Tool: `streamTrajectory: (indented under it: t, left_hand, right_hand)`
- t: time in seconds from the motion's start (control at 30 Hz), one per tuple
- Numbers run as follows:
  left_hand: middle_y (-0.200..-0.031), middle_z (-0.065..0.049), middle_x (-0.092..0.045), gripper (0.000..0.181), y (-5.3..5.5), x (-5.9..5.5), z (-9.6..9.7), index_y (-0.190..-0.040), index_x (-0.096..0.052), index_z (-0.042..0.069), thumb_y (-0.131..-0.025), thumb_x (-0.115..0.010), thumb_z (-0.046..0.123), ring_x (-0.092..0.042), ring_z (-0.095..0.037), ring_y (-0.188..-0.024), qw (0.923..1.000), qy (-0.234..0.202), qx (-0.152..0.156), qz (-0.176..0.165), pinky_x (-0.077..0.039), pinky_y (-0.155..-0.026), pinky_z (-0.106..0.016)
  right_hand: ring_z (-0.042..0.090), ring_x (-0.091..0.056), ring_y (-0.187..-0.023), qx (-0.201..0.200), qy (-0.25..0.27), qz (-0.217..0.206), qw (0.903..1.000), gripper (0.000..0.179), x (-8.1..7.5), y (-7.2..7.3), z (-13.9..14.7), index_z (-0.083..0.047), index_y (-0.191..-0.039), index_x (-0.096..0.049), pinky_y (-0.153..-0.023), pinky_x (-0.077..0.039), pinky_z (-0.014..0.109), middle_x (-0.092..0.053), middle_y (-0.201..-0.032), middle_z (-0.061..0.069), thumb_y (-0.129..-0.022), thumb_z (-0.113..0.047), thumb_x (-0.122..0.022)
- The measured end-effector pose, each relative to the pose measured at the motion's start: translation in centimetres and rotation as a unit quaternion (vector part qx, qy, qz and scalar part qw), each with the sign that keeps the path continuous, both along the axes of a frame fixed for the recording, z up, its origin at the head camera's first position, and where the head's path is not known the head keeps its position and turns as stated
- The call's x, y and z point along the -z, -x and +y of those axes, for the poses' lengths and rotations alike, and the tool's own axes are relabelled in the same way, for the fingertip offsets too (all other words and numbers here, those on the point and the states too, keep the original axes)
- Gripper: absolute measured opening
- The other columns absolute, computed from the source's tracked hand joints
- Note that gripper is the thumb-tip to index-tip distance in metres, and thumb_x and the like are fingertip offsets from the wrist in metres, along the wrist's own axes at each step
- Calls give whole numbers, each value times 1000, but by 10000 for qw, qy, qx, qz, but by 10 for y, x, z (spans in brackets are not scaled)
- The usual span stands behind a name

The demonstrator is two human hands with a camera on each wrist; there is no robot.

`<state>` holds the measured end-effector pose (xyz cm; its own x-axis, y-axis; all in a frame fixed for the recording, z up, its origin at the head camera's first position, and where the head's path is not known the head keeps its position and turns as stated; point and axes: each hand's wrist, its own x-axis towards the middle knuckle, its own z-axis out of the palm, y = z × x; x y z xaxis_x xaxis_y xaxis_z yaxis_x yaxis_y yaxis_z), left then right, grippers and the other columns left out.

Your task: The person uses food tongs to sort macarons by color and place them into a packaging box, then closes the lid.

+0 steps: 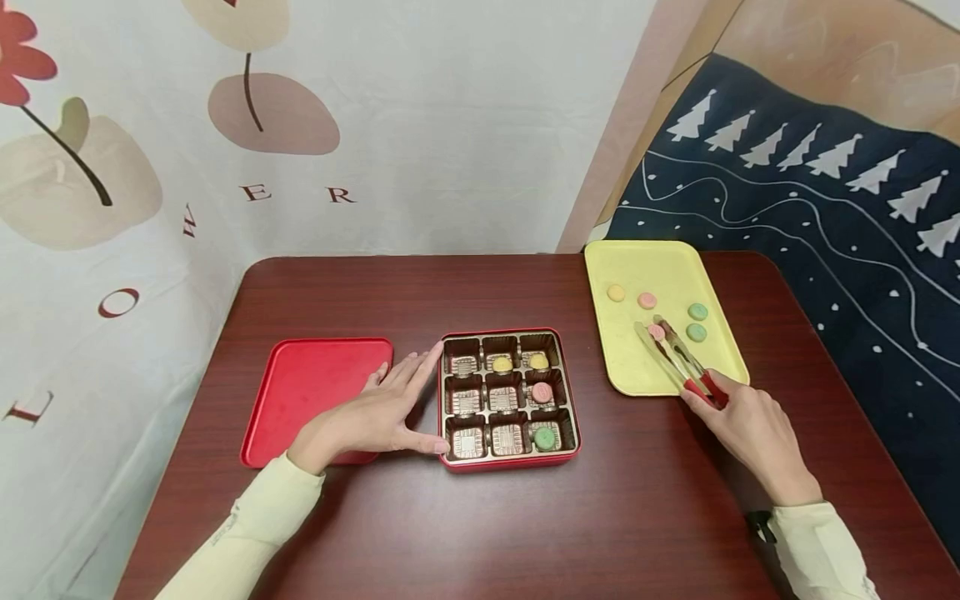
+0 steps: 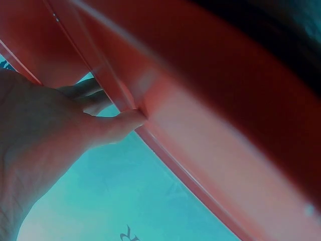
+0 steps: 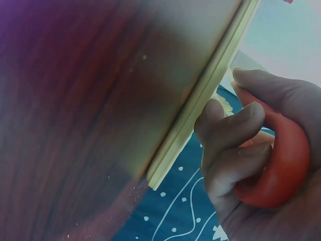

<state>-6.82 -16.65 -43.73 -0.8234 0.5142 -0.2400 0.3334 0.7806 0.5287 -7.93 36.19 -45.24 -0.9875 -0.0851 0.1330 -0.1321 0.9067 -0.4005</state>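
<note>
Resting along the left side of the red box (image 1: 510,467), my left hand (image 1: 367,417) has its fingers and thumb stretched out. My right hand (image 1: 757,433) grips red-handled tongs (image 1: 696,385), whose handle (image 3: 293,165) curves through the fingers in the right wrist view. The tong tips flank a pink macaron-like sweet (image 1: 656,332) over the yellow tray (image 1: 630,371); whether it is lifted I cannot tell. Inside the box's divided insert, yellow sweets (image 1: 502,364) sit top middle and top right, a pink sweet (image 1: 542,392) middle right, a green sweet (image 1: 544,438) bottom right.
On the yellow tray lie another pink sweet (image 1: 647,300), a yellow sweet (image 1: 616,292) and two green sweets (image 1: 697,311). A red lid (image 1: 315,375) lies left of the box, partly under my left forearm and hand. All stand on a brown wooden table (image 1: 480,533).
</note>
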Motion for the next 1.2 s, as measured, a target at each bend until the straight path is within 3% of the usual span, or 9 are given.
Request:
streamTrajectory:
  t: [0.43,0.83,1.2]
  left_hand:
    - [-178,-21,-19,141,-5,3,-1,-176,11,24,-82,-73,86,-14,-45,-164,9999,-93,-1,-41,-3,-125,-74]
    - [-179,-19,-18,141,-4,3,-1,-176,12,23,-82,-73,87,-14,-44,-164,10000,-78,5,33,-4,-125,-75]
    - [-178,-23,-19,142,-1,0,-1,-176,11,23,-82,-74,87,-14,-45,-164,10000,-77,0,-8,-4,-125,-76]
  right_hand:
    - [47,-65,-63,-36,-60,227,9997,50,4,-8,-6,5,-130,-75,-51,-49,60,-71,-81,31,-91,-24,-90]
    - [41,-60,-55,-103,-116,432,9989,50,2,-6,-4,4,-129,-75,-48,-45,54,-65,-64,19,-90,-24,-91]
    - [41,-63,-59,-155,-53,358,9992,52,-1,-4,-4,3,-131,-75,-51,-46,52,-71,-77,27,-91,-26,-91]
